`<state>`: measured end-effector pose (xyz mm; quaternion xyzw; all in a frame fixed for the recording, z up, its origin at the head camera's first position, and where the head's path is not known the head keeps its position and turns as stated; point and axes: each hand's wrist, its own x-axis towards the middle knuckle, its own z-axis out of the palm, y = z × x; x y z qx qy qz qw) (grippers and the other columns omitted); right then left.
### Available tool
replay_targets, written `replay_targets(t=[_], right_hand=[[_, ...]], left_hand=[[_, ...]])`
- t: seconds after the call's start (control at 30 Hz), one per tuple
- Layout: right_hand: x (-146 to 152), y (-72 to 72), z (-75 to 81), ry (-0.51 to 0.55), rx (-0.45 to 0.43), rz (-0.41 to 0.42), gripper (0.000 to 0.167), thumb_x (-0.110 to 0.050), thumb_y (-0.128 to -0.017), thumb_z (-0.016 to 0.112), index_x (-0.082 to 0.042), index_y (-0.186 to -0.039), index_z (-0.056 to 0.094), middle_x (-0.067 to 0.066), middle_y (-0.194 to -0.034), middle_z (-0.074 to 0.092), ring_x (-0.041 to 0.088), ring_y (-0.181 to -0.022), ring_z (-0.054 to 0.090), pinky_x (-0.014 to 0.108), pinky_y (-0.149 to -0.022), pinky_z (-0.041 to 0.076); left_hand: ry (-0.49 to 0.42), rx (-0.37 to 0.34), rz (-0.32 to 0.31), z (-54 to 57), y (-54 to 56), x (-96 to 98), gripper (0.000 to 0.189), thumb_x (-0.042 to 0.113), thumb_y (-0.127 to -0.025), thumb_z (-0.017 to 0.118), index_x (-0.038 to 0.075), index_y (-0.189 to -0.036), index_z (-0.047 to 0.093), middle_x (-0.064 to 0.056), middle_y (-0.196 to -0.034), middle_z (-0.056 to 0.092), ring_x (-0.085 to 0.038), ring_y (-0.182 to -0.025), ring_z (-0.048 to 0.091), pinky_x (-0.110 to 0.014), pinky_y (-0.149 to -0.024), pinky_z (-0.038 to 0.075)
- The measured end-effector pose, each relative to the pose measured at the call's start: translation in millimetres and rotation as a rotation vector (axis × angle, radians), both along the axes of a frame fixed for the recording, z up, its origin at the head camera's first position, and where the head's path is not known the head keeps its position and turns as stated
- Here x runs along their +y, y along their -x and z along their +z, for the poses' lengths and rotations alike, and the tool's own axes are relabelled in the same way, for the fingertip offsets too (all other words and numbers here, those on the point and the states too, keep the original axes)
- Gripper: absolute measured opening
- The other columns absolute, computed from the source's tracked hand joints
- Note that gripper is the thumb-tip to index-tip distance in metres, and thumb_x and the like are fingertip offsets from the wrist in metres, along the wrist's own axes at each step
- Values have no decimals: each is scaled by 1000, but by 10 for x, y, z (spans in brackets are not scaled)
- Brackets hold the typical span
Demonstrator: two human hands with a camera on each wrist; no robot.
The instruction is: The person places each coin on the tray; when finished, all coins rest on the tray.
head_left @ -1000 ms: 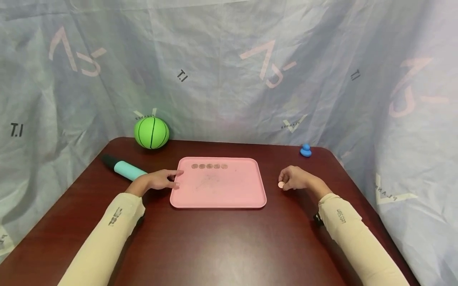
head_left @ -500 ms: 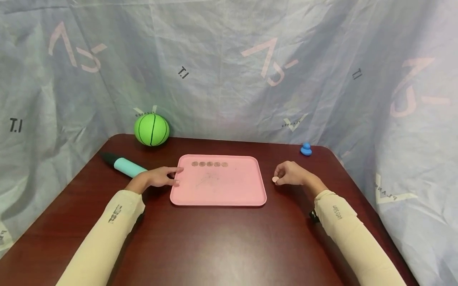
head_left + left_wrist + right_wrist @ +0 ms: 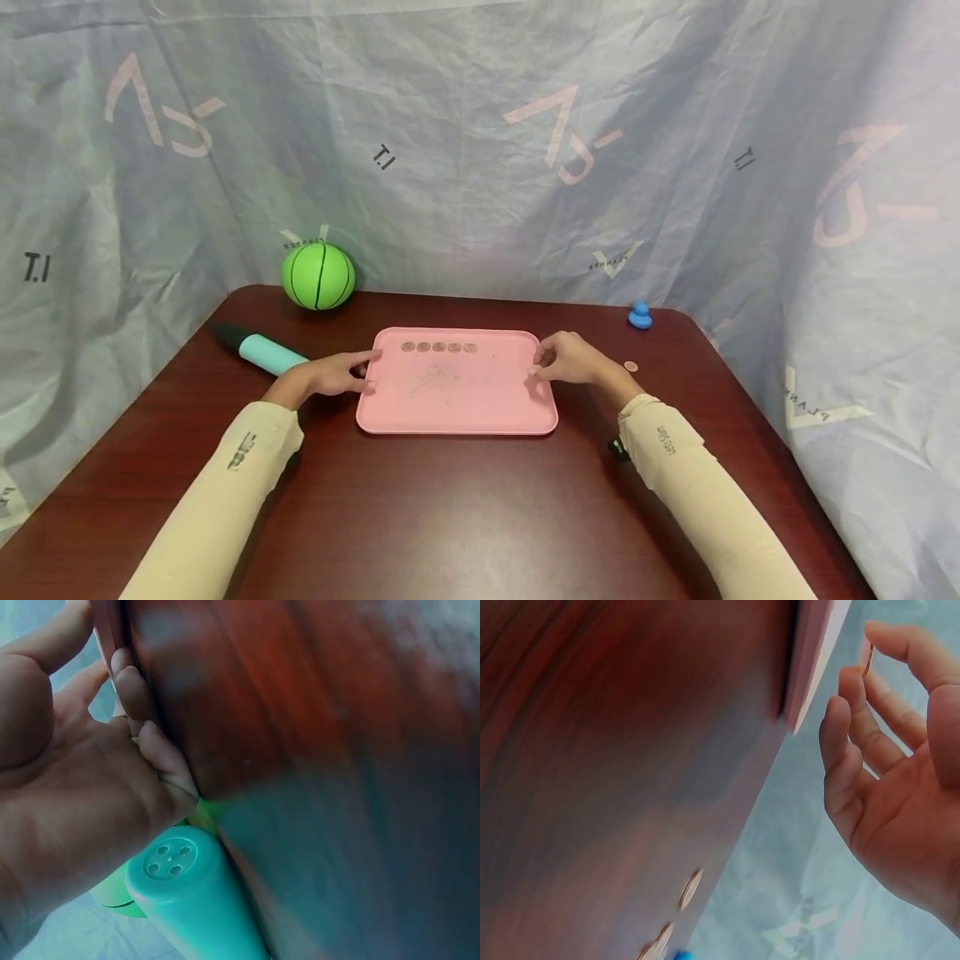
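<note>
In the head view my right hand is over the right rim of a pink tray. Its thumb and fingertips pinch a coin, seen edge-on in the right wrist view. My left hand rests at the tray's left edge, with thumb and index finger reaching over the rim and spread apart. Inside the tray, near the far edge, several copper-coloured coins lie side by side in a row. Another loose coin lies on the table beyond the right wrist.
A green ball stands at the back left. Beside the left wrist lies a teal cylinder with a dark end. A small blue object sits at the back right. More coins show on the table in the right wrist view.
My right hand has moved left from the table to over the tray's right rim, carrying the coin. A coin on the table has come into view behind it. The left hand stays put.
</note>
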<state>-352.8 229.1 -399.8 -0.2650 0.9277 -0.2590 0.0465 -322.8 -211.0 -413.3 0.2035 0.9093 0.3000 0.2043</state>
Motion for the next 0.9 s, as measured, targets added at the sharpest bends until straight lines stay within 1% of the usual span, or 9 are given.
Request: replay_targets(t=[0.2,0.27,0.37,0.43,0.57,0.7,0.8,0.9], right_hand=[[-272,7,7,-14,53,-13,14,-21,-78,81,-11,-84,72,-4,-76,67,11,-72,60,28,-66,50],[-361,23,17,-13,79,-11,13,-21,-78,80,-12,-82,73,-5,-76,68,10,-72,61,28,-67,51],[-491,50,33,7,89,-7,12,-21,-77,80,-12,-81,73,-5,-75,69,9,-72,62,28,-69,51],[-575,63,46,24,77,-7,12,-22,-77,80,-12,-80,74,-4,-75,70,9,-72,63,28,-69,51],[-730,88,69,55,38,-38,14,-24,-77,82,-13,-81,75,-5,-75,71,9,-73,63,28,-70,51],[-877,102,98,87,6,-67,15,-25,-76,83,-13,-82,75,-5,-76,71,10,-73,63,28,-69,50],[-994,106,111,112,-38,-64,17,-24,-77,83,-11,-83,76,-4,-76,71,11,-73,63,27,-68,50],[-1115,120,127,114,-52,-59,16,-25,-78,83,-11,-83,76,-4,-77,71,10,-74,62,26,-68,49]], left_hand=[[5,-18,26,-16,15,1,87,30,-94,69,1,-157,17,-17,-118,51,-33,-115,43,-50,-104,34],[6,-21,34,-8,12,-4,88,30,-93,69,1,-157,16,-17,-119,51,-33,-116,43,-52,-105,33],[8,-26,38,-4,9,-5,88,31,-94,68,1,-158,15,-17,-120,50,-33,-116,43,-52,-105,33],[8,-26,39,-9,11,-8,88,31,-94,68,1,-158,16,-17,-120,50,-33,-116,43,-51,-105,33],[12,-22,41,-32,26,-15,87,31,-94,68,1,-158,16,-16,-118,50,-32,-116,42,-49,-103,33],[12,-23,51,-36,35,-8,87,31,-94,69,2,-158,17,-16,-119,51,-33,-117,42,-51,-105,32],[12,-30,55,-33,32,2,87,31,-93,69,3,-158,18,-17,-121,51,-33,-118,42,-52,-107,32],[12,-26,55,-22,34,7,87,31,-93,70,3,-158,18,-17,-120,51,-33,-118,41,-53,-107,31]])
